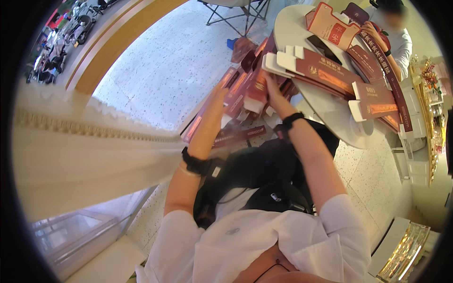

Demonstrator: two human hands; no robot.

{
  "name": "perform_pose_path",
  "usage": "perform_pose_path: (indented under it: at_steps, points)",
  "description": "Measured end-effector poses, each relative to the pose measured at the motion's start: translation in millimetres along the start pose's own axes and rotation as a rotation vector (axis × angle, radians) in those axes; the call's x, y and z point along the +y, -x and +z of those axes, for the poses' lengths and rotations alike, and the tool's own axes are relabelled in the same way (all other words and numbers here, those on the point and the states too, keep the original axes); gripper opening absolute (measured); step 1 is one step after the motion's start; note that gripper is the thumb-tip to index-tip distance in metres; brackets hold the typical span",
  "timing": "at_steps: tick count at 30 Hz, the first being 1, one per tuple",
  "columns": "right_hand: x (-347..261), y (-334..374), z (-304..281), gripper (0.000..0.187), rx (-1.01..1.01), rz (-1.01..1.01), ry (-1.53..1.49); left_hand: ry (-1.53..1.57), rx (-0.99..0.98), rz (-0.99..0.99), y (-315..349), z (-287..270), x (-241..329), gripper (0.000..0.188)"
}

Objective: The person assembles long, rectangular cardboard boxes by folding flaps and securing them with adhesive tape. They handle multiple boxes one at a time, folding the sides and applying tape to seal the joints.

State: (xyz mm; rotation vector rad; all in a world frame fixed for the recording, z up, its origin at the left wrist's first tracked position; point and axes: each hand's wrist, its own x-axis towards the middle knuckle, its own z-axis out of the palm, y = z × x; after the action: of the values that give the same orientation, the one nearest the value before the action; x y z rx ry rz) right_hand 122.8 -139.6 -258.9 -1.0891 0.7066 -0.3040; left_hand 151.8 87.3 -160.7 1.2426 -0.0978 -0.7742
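Note:
A pile of maroon cartons (236,101) with orange strips lies low in front of me, left of the round table. My left hand (218,94) reaches to the pile's left side, against a carton; its fingers are blurred and partly hidden. My right hand (276,89) is closed on the right side of a maroon carton (257,89), whose pale end faces me. Beside that hand, flat maroon cartons (325,68) with white flaps overlap along the table's near edge. Another flat carton (375,101) lies further right.
A white round table (290,26) carries a dark phone (324,49), a red-and-cream card piece (332,28) and several long maroon strips. Across it, another person (398,47) holds some packaging. A folding chair (236,14) stands beyond; a pale curtain (94,146) hangs at left.

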Motion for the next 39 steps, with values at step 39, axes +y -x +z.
perform_pose_path:
  at_steps: [39]
  points:
    - [-310.5,232.0,-210.9,0.046,0.706,-1.358,1.928,-0.434,-0.547,0.69,49.7,243.3,7.6,0.061]
